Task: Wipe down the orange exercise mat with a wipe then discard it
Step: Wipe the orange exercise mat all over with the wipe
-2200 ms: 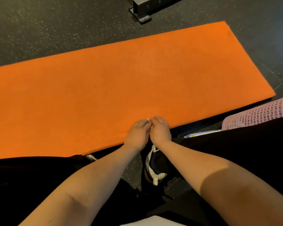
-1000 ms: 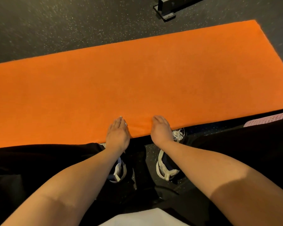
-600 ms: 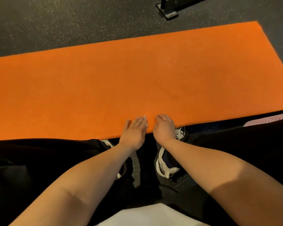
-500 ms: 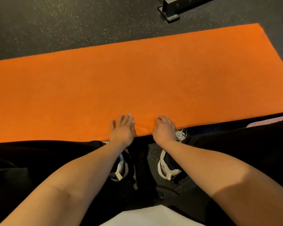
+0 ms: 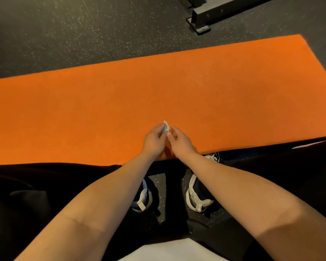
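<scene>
Small white wipe (image 5: pixel 166 127), pinched between left hand (image 5: pixel 154 140) and right hand (image 5: pixel 181 142), both curled on it, over near edge of orange mat (image 5: pixel 158 91); wiping apparently not yet under way, discarding outstanding, no bin visible.

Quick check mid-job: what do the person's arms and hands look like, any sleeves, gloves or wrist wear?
The left forearm and right forearm are bare to the frame edge, no sleeves showing. The left hand and right hand are ungloved; no watch or band at either wrist. Rings: too small to tell. Below, black trousers and white-and-dark trainers.
</scene>
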The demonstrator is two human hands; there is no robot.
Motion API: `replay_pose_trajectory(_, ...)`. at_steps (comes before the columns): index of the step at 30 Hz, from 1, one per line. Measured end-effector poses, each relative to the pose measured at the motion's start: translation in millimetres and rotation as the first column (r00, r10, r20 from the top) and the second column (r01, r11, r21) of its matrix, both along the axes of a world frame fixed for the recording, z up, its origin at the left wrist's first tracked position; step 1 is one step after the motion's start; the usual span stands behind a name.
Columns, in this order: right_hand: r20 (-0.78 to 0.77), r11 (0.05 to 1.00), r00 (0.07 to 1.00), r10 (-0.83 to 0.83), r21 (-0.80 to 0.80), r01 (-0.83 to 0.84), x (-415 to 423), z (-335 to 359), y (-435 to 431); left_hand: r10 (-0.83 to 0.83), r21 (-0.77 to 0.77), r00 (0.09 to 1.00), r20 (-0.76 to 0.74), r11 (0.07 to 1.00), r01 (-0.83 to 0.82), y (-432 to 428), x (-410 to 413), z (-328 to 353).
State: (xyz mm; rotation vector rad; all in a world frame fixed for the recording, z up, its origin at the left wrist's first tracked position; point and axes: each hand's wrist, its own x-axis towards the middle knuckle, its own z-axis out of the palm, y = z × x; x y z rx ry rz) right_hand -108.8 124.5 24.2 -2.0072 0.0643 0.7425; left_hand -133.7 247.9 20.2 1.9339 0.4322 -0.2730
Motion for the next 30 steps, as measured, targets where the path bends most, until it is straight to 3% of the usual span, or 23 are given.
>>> replay_pose_trajectory(3,-0.057,0.992,0.993,-0.101,0.063,0.105,3.9,6.7,4.5,0.127,-0.154,0.990,-0.053,0.979,-0.134,-1.3,1.1,3.5)
replay_pose_trajectory(8,-0.058,0.978,0.976,-0.208,0.009,0.209,6.9,5.9,4.1,0.196,-0.063,0.979,-0.054,0.978,-0.200,-4.2,-1.1,2.7)
replay_pose_trajectory(13,-0.144,0.948,0.946,-0.292,0.085,0.305,4.3,7.2,7.1,0.244,0.006,0.966,-0.081,0.970,-0.245,-7.8,0.2,-3.9)
replay_pose_trajectory(19,-0.230,0.930,0.937,-0.264,0.195,0.310,2.7,8.6,11.1,0.240,0.077,0.968,-0.079,0.969,-0.234,-8.4,4.8,0.3)
replay_pose_trajectory(21,-0.153,0.945,0.959,-0.237,0.190,0.264,2.4,5.5,10.6,0.213,0.058,0.974,-0.081,0.976,-0.208,-10.3,7.2,1.8)
replay_pose_trajectory(25,0.105,0.994,0.990,-0.099,-0.041,0.104,14.5,-6.0,-0.2,0.153,0.094,0.987,-0.040,0.984,-0.149,-9.1,3.5,1.8)
replay_pose_trajectory(27,0.173,0.973,0.983,-0.068,-0.205,0.103,22.5,-14.7,-18.7,0.052,0.271,0.997,-0.053,0.962,-0.035,0.9,-1.2,-5.3)
replay_pose_trajectory(29,0.195,0.874,0.976,0.101,-0.486,0.007,22.0,-25.0,-39.1,-0.067,0.498,0.985,-0.156,0.856,0.137,12.5,-10.4,-15.9)
replay_pose_trajectory(30,0.170,0.801,0.965,0.199,-0.596,-0.060,18.8,-29.8,-45.0,-0.100,0.539,0.971,-0.219,0.817,0.206,16.2,-15.5,-20.1)
